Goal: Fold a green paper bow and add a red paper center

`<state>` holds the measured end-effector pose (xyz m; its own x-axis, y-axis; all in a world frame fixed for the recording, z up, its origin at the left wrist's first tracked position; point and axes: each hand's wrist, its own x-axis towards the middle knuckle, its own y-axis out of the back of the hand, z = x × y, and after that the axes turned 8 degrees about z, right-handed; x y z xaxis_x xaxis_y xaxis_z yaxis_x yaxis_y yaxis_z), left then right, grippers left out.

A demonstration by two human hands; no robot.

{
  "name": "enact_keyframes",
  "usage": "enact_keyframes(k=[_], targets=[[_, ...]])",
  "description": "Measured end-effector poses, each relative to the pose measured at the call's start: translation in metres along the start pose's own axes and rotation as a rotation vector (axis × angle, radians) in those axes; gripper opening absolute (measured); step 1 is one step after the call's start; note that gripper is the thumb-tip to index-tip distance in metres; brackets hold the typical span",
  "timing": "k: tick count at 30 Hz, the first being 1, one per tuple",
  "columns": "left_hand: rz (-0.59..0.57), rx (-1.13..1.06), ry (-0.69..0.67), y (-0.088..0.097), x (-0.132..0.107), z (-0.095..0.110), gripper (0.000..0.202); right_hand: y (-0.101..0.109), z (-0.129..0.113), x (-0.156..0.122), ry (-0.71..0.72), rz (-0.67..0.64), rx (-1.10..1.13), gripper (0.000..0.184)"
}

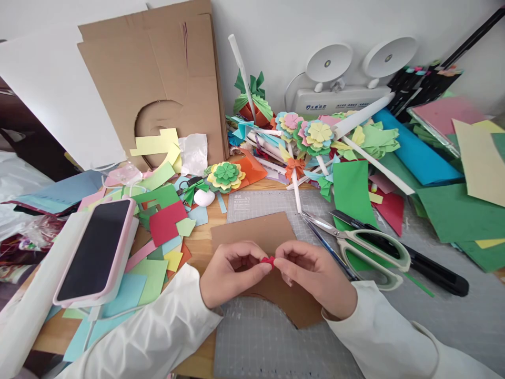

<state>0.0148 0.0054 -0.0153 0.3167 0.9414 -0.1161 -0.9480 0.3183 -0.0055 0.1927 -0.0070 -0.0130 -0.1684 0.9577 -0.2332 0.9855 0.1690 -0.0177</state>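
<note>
Between my two hands is a small red folded paper piece, pinched at its left side by my left hand and at its right by my right hand. Fingertips cover part of it, so its full shape is hidden. Beneath the hands a brown cardboard piece with a curved lower edge lies on the grey cutting mat. Just right of my right hand are scissors with pale handles, a black utility knife and a dark pen.
Loose coloured paper scraps and a phone on a white-and-pink stand lie left. Behind are cardboard sheets, paper flowers, rolled paper sticks and a two-headed lamp. Green paper sheets and markers are at right.
</note>
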Motion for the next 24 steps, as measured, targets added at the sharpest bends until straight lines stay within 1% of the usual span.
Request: enact_keyframes(k=[4,7,9,11,14,16,19,24], targets=[[-0.021,0.023,-0.025,0.001,-0.001,0.001,0.02,0.0,-0.002,-0.001,-0.005,-0.019,0.002,0.027],[-0.019,0.046,-0.076,0.001,-0.001,0.002,0.017,-0.001,-0.002,-0.001,0.02,-0.029,0.028,0.021],[0.011,0.061,-0.124,0.001,-0.002,0.004,0.015,-0.002,-0.001,-0.003,0.085,0.006,0.034,0.017],[0.075,0.086,-0.186,0.001,-0.003,0.005,0.014,-0.003,0.0,-0.006,0.213,0.093,-0.011,0.013],[0.169,0.171,-0.332,0.0,-0.004,0.007,0.009,-0.004,0.004,-0.012,0.444,0.243,-0.158,0.009],[0.208,0.256,-0.458,-0.001,-0.006,0.007,0.008,-0.005,0.005,-0.016,0.538,0.308,-0.229,0.011],[0.253,0.389,-0.627,-0.003,-0.007,0.006,0.01,-0.008,0.007,-0.02,0.564,0.331,-0.281,0.015],[0.298,0.577,-0.823,-0.003,-0.009,0.002,0.016,-0.012,0.005,-0.022,0.547,0.312,-0.307,0.015]])
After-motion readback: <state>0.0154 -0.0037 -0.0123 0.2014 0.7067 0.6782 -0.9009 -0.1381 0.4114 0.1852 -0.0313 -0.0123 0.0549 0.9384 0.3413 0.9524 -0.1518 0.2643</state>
